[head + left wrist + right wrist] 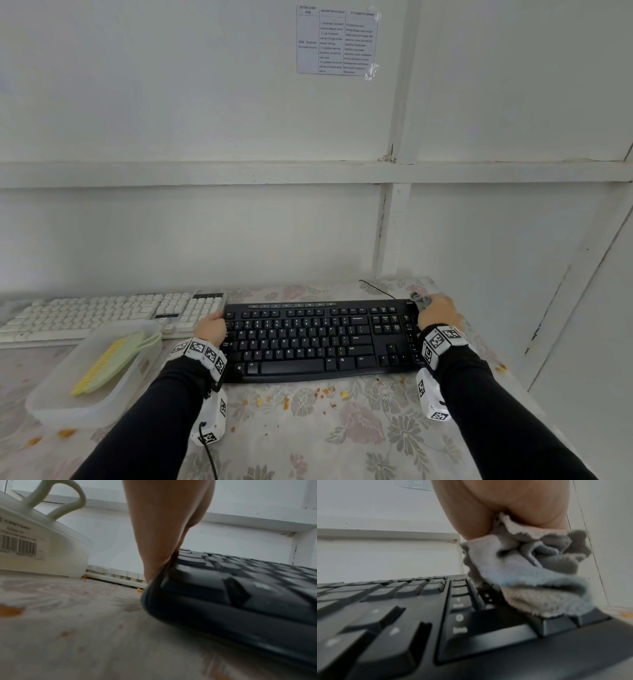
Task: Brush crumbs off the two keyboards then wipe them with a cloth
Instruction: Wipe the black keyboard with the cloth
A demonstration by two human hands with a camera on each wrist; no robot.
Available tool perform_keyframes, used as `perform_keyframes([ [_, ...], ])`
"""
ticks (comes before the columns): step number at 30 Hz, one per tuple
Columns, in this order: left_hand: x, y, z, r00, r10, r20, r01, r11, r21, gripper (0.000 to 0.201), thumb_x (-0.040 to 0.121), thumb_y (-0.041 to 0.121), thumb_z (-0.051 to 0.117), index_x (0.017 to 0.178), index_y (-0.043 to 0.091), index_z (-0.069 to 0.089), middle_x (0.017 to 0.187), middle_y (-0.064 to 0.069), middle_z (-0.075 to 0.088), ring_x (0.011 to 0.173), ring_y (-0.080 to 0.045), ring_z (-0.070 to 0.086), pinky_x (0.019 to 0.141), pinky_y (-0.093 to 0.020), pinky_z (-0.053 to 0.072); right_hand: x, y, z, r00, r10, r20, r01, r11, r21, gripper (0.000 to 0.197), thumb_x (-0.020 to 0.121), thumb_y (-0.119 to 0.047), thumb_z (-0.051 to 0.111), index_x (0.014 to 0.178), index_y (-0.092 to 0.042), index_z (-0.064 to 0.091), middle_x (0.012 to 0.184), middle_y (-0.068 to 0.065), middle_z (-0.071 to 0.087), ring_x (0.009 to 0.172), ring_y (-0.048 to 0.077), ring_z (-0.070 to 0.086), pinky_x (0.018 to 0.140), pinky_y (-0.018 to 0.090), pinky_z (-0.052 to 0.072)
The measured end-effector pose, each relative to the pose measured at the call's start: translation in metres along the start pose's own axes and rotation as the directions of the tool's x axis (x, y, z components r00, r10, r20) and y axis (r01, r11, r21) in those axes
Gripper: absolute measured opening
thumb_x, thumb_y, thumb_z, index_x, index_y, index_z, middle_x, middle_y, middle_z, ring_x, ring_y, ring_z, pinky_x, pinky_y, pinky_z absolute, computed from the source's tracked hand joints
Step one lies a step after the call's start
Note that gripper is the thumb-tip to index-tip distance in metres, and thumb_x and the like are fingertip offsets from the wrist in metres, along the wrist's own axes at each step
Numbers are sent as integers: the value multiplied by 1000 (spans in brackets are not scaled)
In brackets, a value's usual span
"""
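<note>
Head view: I have the black keyboard (322,339) square in front of me on the worktop (342,431), with the white keyboard (102,315) behind and to its left. My left hand (213,327) grips the black keyboard's left end, thumb over the top edge; the left wrist view shows the palm pressed flat against that end, presumably to brace it against the push of wiping. My right hand (436,310) sits at the far right corner, fingers closed round a bunched grey cloth (530,572). The right wrist view shows the cloth's lower fold touching the keys at the numpad edge, so I judge the wiping step is under way on this keyboard. The brush (109,363), yellow bristles and green handle, lies in the translucent tub (68,407) at left, touched by neither hand, which suggests brushing is finished. Orange crumbs (325,394) lie scattered on the floral covering just in front of the keyboard; none are evident on the keys. Whether the white keyboard has been wiped, I cannot tell.
</note>
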State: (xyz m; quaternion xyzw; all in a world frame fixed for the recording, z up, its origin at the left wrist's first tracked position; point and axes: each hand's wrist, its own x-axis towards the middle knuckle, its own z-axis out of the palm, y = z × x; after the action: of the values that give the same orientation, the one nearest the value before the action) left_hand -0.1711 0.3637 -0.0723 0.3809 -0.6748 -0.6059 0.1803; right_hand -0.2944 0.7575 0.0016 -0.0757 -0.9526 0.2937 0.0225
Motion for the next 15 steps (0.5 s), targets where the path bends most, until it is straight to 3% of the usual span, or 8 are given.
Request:
perform_keyframes([
  [7,-6,4,0,1000,10,16,-10,1000,-15,42,86,1,45,123,11,61,124,-13,61,117,-32,55,103,-45,43,2,-2,-8,999,47,8,-47,999,-23,29,93,-14,45,119,-5,56,129,16,47,112,39,53,92,41,44],
  [15,-6,3,2,1000,18,-4,-18,1000,-2,44,86,-1,44,126,9,59,127,-14,59,118,-32,54,104,-43,42,1,22,-20,986,151,75,-146,987,-69,30,96,-12,42,112,8,59,119,23,59,112,34,57,89,34,46],
])
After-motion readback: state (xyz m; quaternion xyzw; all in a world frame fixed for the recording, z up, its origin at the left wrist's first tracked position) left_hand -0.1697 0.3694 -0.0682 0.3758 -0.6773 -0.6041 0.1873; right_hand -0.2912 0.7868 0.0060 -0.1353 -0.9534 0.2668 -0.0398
